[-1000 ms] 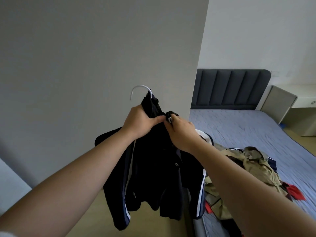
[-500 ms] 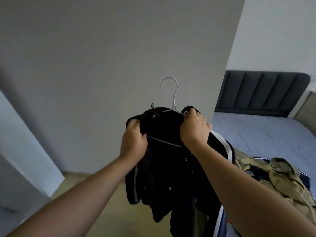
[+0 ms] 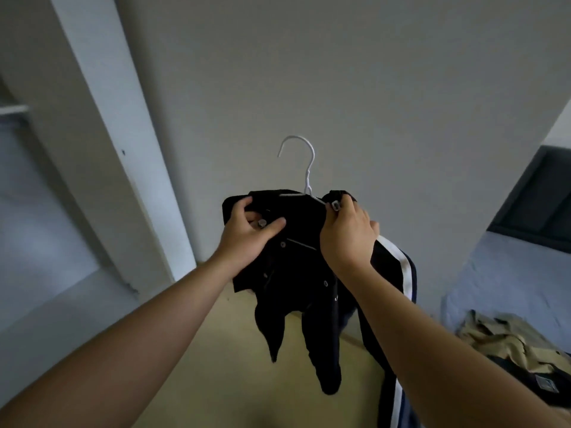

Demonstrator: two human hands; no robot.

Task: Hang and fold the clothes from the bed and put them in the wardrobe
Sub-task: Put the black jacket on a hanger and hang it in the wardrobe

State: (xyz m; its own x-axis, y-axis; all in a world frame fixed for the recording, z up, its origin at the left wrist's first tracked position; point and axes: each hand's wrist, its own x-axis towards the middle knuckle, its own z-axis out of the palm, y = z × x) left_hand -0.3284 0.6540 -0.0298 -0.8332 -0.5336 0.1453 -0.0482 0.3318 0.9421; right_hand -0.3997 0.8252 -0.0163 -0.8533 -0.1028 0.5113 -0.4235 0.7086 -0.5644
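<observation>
A black jacket [image 3: 296,273] with white and blue sleeve stripes hangs on a white wire hanger [image 3: 304,168], held up in front of me. My left hand [image 3: 247,233] grips the jacket's left collar and shoulder. My right hand [image 3: 347,239] grips the right shoulder by a snap button, over the hanger's arm. The hanger's hook points up and left, free in the air. A khaki garment [image 3: 506,344] lies on the bed [image 3: 506,273] at the lower right, over a dark piece.
A plain grey wardrobe side panel [image 3: 340,72] fills the view ahead. At the left, a white frame edge [image 3: 117,134] borders an open wardrobe bay with a shelf. The dark headboard [image 3: 537,199] shows at the far right. Wooden floor [image 3: 200,366] lies below.
My view has swung left, away from the bed and toward the wardrobe opening. The jacket on its hanger has come along, and my left hand has shifted its grip on the collar.
</observation>
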